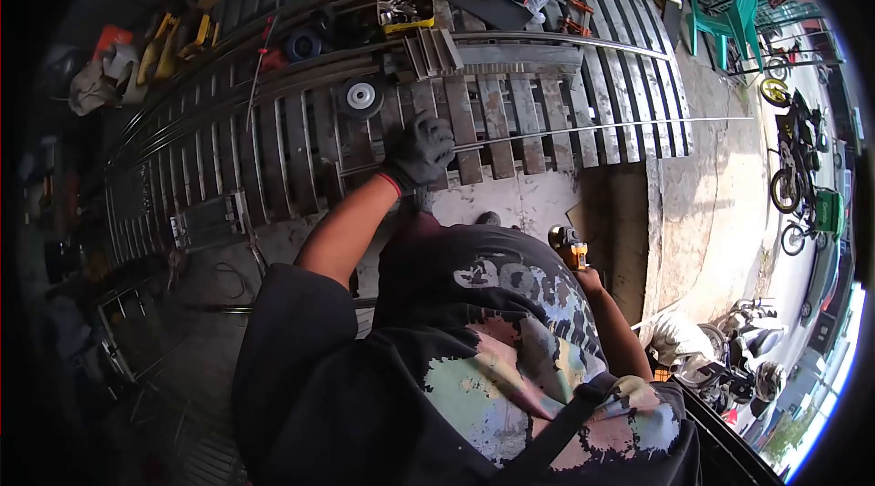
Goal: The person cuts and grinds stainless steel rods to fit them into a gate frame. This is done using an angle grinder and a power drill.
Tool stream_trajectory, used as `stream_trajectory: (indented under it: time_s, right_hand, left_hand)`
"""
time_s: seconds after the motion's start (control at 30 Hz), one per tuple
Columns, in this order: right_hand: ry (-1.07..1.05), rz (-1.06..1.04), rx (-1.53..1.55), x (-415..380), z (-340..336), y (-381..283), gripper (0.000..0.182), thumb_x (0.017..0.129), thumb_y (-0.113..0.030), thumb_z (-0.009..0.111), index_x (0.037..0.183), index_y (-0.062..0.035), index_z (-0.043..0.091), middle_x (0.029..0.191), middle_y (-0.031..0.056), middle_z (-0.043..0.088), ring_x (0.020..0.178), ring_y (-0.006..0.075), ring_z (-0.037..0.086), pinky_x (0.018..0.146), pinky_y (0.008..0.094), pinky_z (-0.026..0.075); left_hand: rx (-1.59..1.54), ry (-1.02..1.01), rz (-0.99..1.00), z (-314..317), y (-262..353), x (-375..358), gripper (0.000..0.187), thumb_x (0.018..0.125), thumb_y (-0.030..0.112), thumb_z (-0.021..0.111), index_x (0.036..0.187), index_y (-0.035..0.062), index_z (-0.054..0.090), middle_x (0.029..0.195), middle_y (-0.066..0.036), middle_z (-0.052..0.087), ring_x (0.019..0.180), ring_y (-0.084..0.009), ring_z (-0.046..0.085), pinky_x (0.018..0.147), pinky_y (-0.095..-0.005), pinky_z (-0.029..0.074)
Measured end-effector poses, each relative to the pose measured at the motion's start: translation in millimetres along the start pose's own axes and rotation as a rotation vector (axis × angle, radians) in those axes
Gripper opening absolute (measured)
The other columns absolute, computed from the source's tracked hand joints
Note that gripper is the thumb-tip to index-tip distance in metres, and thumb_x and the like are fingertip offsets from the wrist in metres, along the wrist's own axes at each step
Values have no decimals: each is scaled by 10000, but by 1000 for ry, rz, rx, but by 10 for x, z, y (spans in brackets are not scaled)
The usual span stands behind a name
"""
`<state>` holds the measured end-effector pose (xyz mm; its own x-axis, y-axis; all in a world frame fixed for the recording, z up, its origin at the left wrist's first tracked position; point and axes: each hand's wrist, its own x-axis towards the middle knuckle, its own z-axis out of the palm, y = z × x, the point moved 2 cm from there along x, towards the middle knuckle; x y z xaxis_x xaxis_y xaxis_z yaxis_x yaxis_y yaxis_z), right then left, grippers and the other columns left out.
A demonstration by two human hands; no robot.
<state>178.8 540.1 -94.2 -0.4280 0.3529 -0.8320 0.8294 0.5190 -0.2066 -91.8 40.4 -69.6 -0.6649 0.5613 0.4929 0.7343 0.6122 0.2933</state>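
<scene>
My left hand [421, 151], in a dark grey glove with a red cuff, is closed around a long thin metal rod [583, 128]. This rod lies across the slatted metal bench [497, 122] and sticks out past its right edge. Low beside my body on the right, my right hand [591, 280] is wrapped round a yellow and black power tool [571, 249] with a round head; the shirt hides part of that arm. A small wheel with a white hub [362, 97] sits just left of my gloved hand, near a ribbed metal block [433, 54].
Long metal tubes [620, 47] run along the bench's back. A yellow bin of small metal parts [406, 9] stands among them. Yellow tools [164, 44] lie at the far left. Beyond the right edge are green plastic chairs [729, 17] and parked motorbikes [791, 153].
</scene>
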Motion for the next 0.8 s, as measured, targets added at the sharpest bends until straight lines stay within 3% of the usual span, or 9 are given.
stream_trajectory:
  time_s: [0.13, 0.23, 0.33, 0.53, 0.57, 0.6, 0.63, 0.73, 0.8]
  right_hand:
    - [-29, -5, 139, -36, -64, 9, 396, 851, -233, 861, 1128, 43, 793, 1087, 92, 803, 957, 203, 759, 841, 380, 601]
    - [-32, -80, 65, 386, -94, 322, 482, 872, -292, 885, 1181, 71, 813, 1120, 108, 832, 988, 180, 771, 853, 381, 606]
    - [-65, -105, -17, 442, -191, 381, 575, 898, -378, 862, 1236, 83, 800, 1115, 132, 841, 1012, 186, 774, 887, 385, 605]
    - [-10, -82, -13, 1159, -128, 1044, 533, 920, -353, 844, 1273, 43, 793, 1119, 112, 830, 1007, 193, 763, 884, 387, 601]
    - [-48, -62, 93, 960, -129, 918, 491, 919, -325, 845, 1244, 40, 795, 1102, 100, 826, 992, 187, 761, 871, 381, 601]
    - [-79, -39, 200, 603, -138, 632, 449, 917, -297, 845, 1214, 36, 797, 1085, 88, 822, 977, 181, 760, 857, 376, 600]
    - [-58, -32, 185, 225, -176, 287, 357, 916, -258, 840, 1132, 22, 794, 1046, 64, 807, 956, 163, 751, 820, 362, 594]
    - [-46, -83, 66, 208, -160, 170, 473, 996, -350, 880, 1236, 51, 809, 1057, 83, 839, 924, 122, 746, 834, 359, 623]
    - [-43, -28, 86, 207, -199, 180, 434, 984, -334, 856, 1193, 42, 806, 1056, 80, 827, 923, 139, 748, 812, 369, 613]
  left_hand:
    - [118, -194, -43, 84, -62, 7, 139, 911, 293, 743, 916, 157, 772, 1070, -36, 753, 1244, -272, 677, 1235, -549, 392]
    - [212, -204, 63, 134, -92, -18, 221, 974, 331, 653, 823, 169, 650, 1017, -17, 640, 1123, -262, 640, 1237, -541, 373]
    - [288, -76, 231, 166, -276, 29, 196, 944, 340, 669, 824, 186, 649, 1007, -23, 613, 1091, -249, 624, 1216, -571, 385]
    - [180, -47, 116, 76, -211, 9, 166, 935, 344, 693, 886, 186, 704, 981, -28, 622, 1115, -249, 633, 1227, -522, 380]
    - [141, 2, 110, 94, -200, 11, 194, 936, 352, 684, 836, 188, 652, 940, -33, 587, 1053, -253, 620, 1195, -507, 402]
    - [170, -196, 27, 193, -214, -5, 256, 968, 365, 658, 801, 186, 583, 914, -42, 542, 1015, -254, 590, 1169, -491, 412]
    - [433, -221, 132, 500, -341, -105, 286, 986, 375, 643, 797, 179, 551, 915, -46, 523, 1016, -258, 576, 1166, -497, 403]
    - [-22, -4, -75, 609, -248, -29, 296, 994, 393, 652, 826, 151, 619, 926, -59, 567, 1051, -290, 584, 1153, -546, 379]
    - [220, 60, -10, 493, -173, 27, 296, 973, 404, 680, 837, 140, 675, 940, -69, 613, 1061, -312, 601, 1156, -566, 368]
